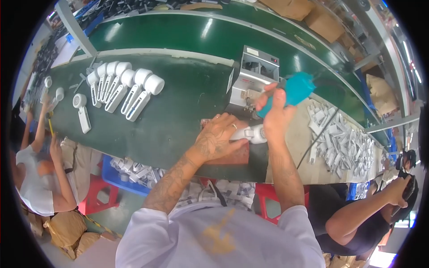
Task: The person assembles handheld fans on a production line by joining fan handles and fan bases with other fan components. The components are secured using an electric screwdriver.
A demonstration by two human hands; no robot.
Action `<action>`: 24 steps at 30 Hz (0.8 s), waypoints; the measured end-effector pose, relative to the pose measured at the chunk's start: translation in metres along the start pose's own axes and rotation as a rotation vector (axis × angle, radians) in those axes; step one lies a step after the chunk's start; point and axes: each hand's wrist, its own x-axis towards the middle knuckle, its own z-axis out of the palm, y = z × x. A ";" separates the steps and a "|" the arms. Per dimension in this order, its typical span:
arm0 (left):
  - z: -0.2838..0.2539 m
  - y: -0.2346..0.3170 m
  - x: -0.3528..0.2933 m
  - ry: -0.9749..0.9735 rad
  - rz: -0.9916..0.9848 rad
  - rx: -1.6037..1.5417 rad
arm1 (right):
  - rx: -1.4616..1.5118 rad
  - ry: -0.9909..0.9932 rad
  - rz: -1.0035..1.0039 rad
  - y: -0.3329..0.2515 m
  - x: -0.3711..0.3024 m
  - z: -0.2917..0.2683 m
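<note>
My left hand [217, 137] lies over the handle of a white handheld device [257, 133] with a round grilled head, its thumb along the near side. The device lies on a reddish mat [230, 156] on the green table, its handle mostly hidden under that hand. My right hand [278, 109] grips a teal power screwdriver [292, 90], somewhat blurred. The tool slants down and left, with its front end at the silver box-shaped screw feeder [252, 82]. Whether its tip touches the feeder is hidden by my fingers.
Several similar white devices [127, 91] stand in a row at left, one device [81, 111] apart. White plastic parts [342, 138] heap at right, near a black cable [317, 138]. A green conveyor [178, 33] runs behind. Co-workers sit on both sides; a blue bin [127, 178] is below left.
</note>
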 end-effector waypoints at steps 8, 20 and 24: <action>-0.002 -0.001 0.002 -0.022 -0.003 -0.002 | 0.050 -0.024 -0.007 0.004 -0.017 -0.012; 0.000 0.004 0.005 -0.061 -0.016 0.023 | 0.044 -0.065 0.013 0.021 -0.027 -0.014; 0.005 -0.002 0.003 -0.052 -0.009 0.042 | 0.035 -0.081 0.001 0.022 -0.027 -0.013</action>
